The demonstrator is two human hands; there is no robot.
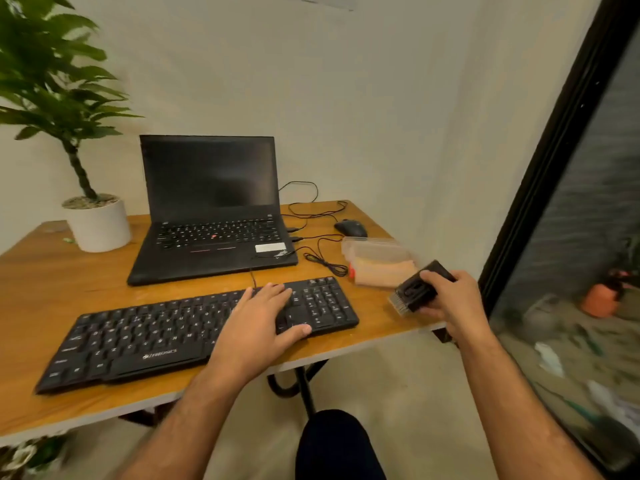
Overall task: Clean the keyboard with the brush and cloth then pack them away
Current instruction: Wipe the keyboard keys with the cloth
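Laptop (211, 209), mouse (350, 228), container (375, 249) behind keyboard (194, 327).

From where I stand, the one thing I can read is the pale brand name "ZEBRONICS" printed along the front edge of the flat black plastic keyboard (194, 336), below its space bar. The key legends on it are too blurred to make out, and so is the print on the white sticker (270, 247) on the palm rest of the open black laptop (212, 216).
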